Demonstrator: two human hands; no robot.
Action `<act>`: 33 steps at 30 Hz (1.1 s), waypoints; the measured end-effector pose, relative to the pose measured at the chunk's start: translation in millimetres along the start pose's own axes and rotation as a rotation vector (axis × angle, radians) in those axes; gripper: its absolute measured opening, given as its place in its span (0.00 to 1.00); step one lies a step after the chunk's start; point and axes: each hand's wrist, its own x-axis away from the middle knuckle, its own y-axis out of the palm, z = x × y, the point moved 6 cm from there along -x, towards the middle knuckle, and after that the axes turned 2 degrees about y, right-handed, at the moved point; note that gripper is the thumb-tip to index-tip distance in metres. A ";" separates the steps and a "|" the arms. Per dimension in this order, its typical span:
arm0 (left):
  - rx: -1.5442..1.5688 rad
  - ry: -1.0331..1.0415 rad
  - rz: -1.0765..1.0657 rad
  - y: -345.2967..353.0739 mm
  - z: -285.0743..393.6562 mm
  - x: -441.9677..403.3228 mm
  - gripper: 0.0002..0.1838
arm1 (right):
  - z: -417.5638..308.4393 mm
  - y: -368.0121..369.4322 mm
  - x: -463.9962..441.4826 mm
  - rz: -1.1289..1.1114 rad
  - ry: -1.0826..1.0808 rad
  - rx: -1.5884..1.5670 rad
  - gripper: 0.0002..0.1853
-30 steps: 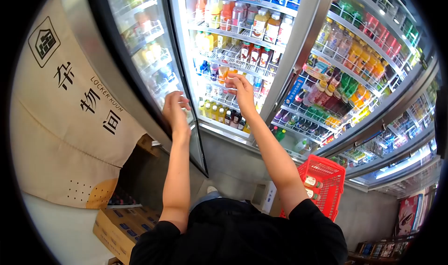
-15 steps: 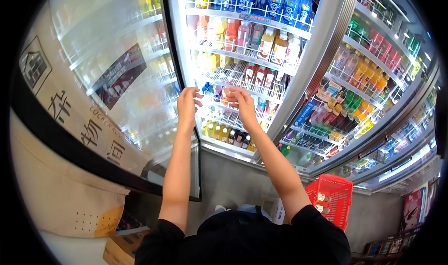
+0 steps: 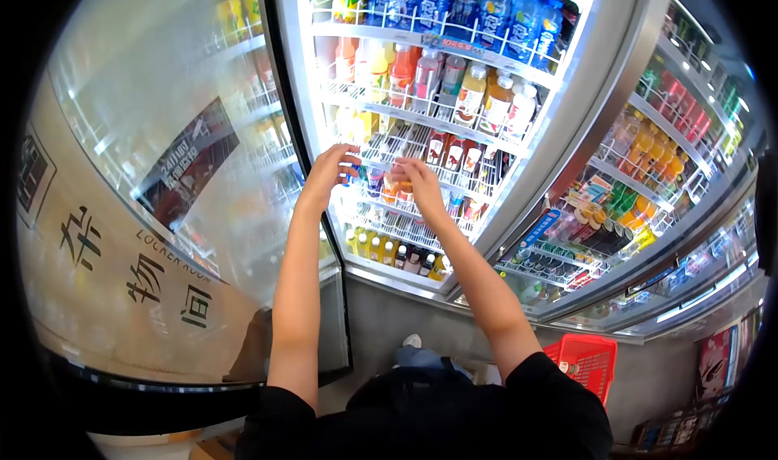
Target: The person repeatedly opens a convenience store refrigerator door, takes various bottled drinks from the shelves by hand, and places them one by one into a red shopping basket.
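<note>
My left hand (image 3: 326, 175) reaches up before the open drinks fridge, fingers loosely bent and apart, nothing visible in it. Facing it across a small gap is my right hand (image 3: 419, 186), fingers also curled and apart. Behind both hands are the white wire shelves (image 3: 397, 144) of the fridge. Dark red bottles with white labels (image 3: 452, 155) stand on the shelf just right of and above my right hand. Small bottles with yellow contents (image 3: 373, 248) line the bottom shelf below. Whether a fingertip touches a shelf I cannot tell.
The glass door (image 3: 186, 152) stands open on the left. Blue bottles (image 3: 462, 6) fill the top shelf, with juice bottles (image 3: 401, 72) below. More glass-fronted fridges (image 3: 640, 152) run along the right. A red shopping basket (image 3: 596, 359) is on the floor at my right.
The view has come closer to the fridge, and one foot now shows forward on the floor. Both hands remain raised before the shelves, a little nearer each other.
</note>
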 end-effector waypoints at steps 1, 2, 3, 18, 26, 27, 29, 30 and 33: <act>0.000 0.001 -0.027 0.0 0.1 -5.7 0.18 | -0.3 -1.5 -11.4 -0.011 -0.006 -0.034 0.16; -0.003 0.005 -0.023 -2.3 3.1 -13.3 0.17 | -1.5 -3.3 -23.4 -0.015 -0.008 -0.029 0.16; -0.008 0.008 -0.022 -4.6 6.4 -22.2 0.17 | -2.7 -6.6 -35.4 -0.016 -0.010 -0.026 0.16; 0.012 0.214 0.203 -13.3 6.5 -155.4 0.19 | 13.5 -69.3 -163.2 0.021 0.069 -0.003 0.18; 0.014 0.268 0.204 -13.3 19.5 -242.5 0.25 | -1.5 -55.6 -231.8 0.000 0.015 0.088 0.24; 0.028 0.266 0.204 -13.3 15.5 -250.7 0.26 | 1.3 -51.0 -239.4 0.007 0.022 0.086 0.24; 0.014 0.251 0.210 -14.1 9.2 -271.5 0.27 | 2.5 -44.2 -265.5 0.011 -0.004 0.050 0.26; 0.006 0.256 0.199 -15.0 5.5 -282.7 0.27 | 14.8 -43.7 -288.0 -0.037 -0.042 0.022 0.27; -0.012 0.250 0.157 -19.3 1.2 -307.2 0.30 | 13.2 -28.5 -311.4 -0.023 -0.095 0.083 0.27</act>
